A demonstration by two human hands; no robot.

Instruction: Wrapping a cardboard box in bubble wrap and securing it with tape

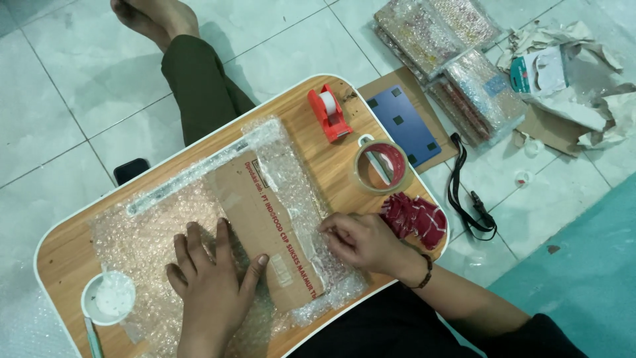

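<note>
Pale floor tiles [79,99] surrounded a low wooden desk [295,109] with a white rim, set across the seated person's lap. On it lay a sheet of bubble wrap [132,232] with a flat piece of brown cardboard [262,219] on top, slanting from upper left to lower right. The left hand [212,278] lay flat, fingers spread, its grip open and pressing cardboard and wrap down together. The right hand [364,242] had its fingers curled at the cardboard's right edge, its grip pinching the fold of bubble wrap there. Judging from this, the fold would go best if the left palm kept the board from sliding while the right hand drew the wrap snug over the edge, without slack or creases. One red tape dispenser [329,113] stood at the desk's far side, one roll of clear tape [381,166] just beside it, and one heap of small red pieces [417,217] near the right wrist. One white cup [108,298] sat at the near left corner. Off the desk, one blue board [404,122] lay on the floor, next to about four wrapped packets [457,66], one black cord [467,199] and one dark phone [130,170].
</note>
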